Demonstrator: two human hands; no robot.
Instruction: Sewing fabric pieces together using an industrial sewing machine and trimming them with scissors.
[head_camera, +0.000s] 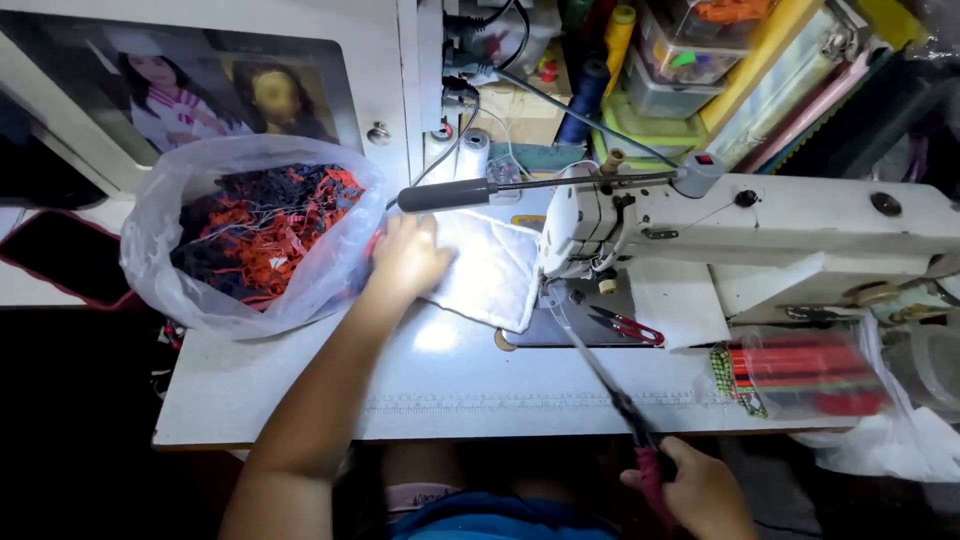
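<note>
At the table's left edge a clear plastic bag (215, 285) slumps open, stuffed with tangled red and dark scraps. Just right of it the left hand (408, 258) lies flat, fingers spread, pressing the white quilted fabric piece (490, 275) that rests on the table (450, 385) by the sewing machine (760, 225) needle. The piece looks light, soft and floppy; it is probably best pinched at a stitched edge. Near the front edge the right hand (700, 490) is closed around red-handled scissors (610, 385), blades pointing toward the fabric.
</note>
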